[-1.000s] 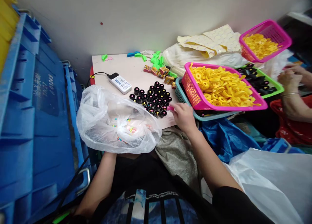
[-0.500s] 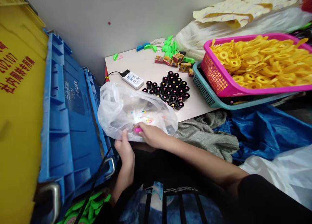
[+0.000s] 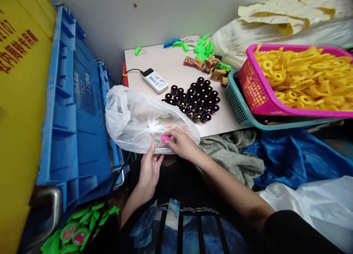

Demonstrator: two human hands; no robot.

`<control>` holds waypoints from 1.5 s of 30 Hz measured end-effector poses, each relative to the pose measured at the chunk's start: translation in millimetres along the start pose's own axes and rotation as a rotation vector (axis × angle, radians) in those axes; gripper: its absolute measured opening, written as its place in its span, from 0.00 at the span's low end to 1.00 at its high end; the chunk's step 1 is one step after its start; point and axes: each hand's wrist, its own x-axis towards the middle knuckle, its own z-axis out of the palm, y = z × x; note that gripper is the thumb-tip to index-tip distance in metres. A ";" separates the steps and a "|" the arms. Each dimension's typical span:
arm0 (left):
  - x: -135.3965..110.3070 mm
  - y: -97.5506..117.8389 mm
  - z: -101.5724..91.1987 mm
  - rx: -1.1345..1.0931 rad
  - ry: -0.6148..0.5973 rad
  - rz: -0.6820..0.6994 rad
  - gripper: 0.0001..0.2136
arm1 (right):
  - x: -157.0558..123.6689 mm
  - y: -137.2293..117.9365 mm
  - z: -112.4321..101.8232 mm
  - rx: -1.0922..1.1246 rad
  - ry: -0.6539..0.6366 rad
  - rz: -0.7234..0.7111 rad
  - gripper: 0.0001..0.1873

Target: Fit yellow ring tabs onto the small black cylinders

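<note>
Since a second ago, one pink plastic piece (image 3: 165, 138) has been carried from the round black cups (image 3: 196, 96) into the crinkled bag (image 3: 152, 125), at five o'clock, pinched by the right hand (image 3: 183, 143). The bag's rim is grasped at six by the left hand (image 3: 150, 169). About thirty cups are clustered at two, on the smooth table (image 3: 220, 123).

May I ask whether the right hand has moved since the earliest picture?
Yes: the right hand moved left, from beside the black cylinders to the plastic bag.
</note>
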 end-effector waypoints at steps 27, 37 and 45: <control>34.3 -6.5 -30.0 0.593 -0.022 0.354 0.19 | 3.7 -22.4 4.6 -0.575 -0.177 0.069 0.15; 15.4 -12.6 -13.7 0.461 -0.036 0.122 0.29 | -5.0 -8.7 0.0 -0.484 -0.150 0.110 0.16; 22.3 -20.5 -12.4 0.452 0.076 0.157 0.30 | -11.4 -12.7 2.0 -0.572 -0.168 0.181 0.12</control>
